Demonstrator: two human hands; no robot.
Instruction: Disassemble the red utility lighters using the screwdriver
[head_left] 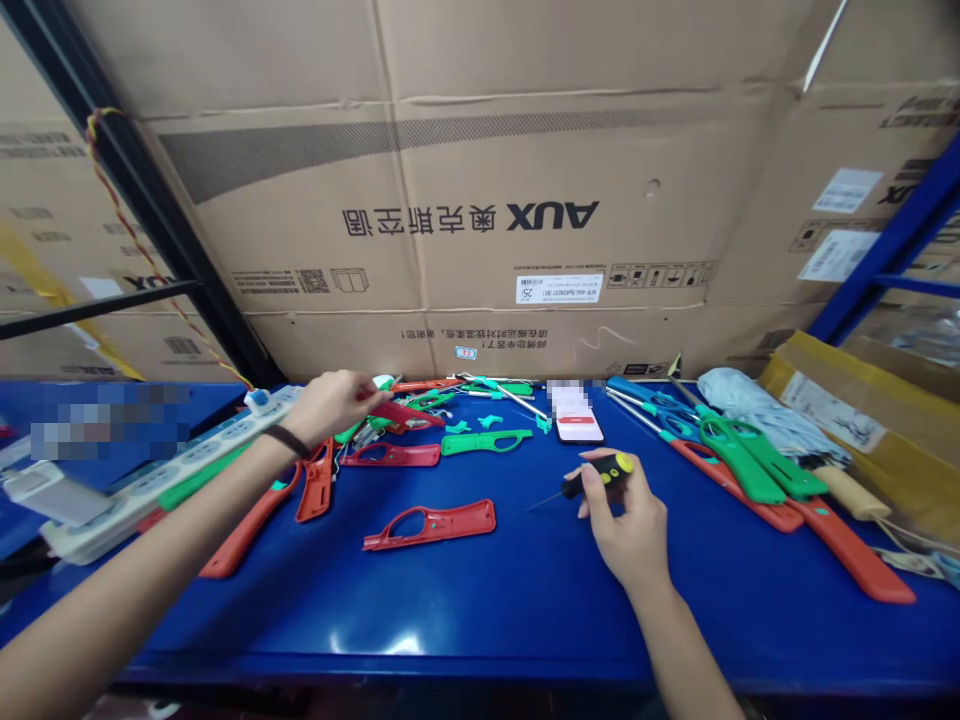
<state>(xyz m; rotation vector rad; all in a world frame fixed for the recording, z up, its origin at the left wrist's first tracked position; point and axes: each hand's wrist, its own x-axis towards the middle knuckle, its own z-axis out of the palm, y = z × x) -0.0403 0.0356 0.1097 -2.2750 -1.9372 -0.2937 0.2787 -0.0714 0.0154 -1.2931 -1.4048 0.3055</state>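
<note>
My right hand (630,520) is wrapped around a screwdriver (616,474) with a black and yellow handle, its thin shaft pointing left above the table. At the back left, my left hand (337,408) pinches a red plastic shell half (409,416) over a heap of parts. Below it lies another red shell half (394,455), beside a green shell half (487,441) with a finger loop. A single red lighter shell half (435,522) rests nearer the front, hollow side up. Small turquoise pieces (491,421) are scattered behind the green one.
A white power strip (172,480) runs along the left side. A phone (577,425) lies at the back centre. On the right are several green and red long-necked lighters (750,465), a folded umbrella (772,410) and a yellow-taped box (847,410). A large carton (465,150) stands behind.
</note>
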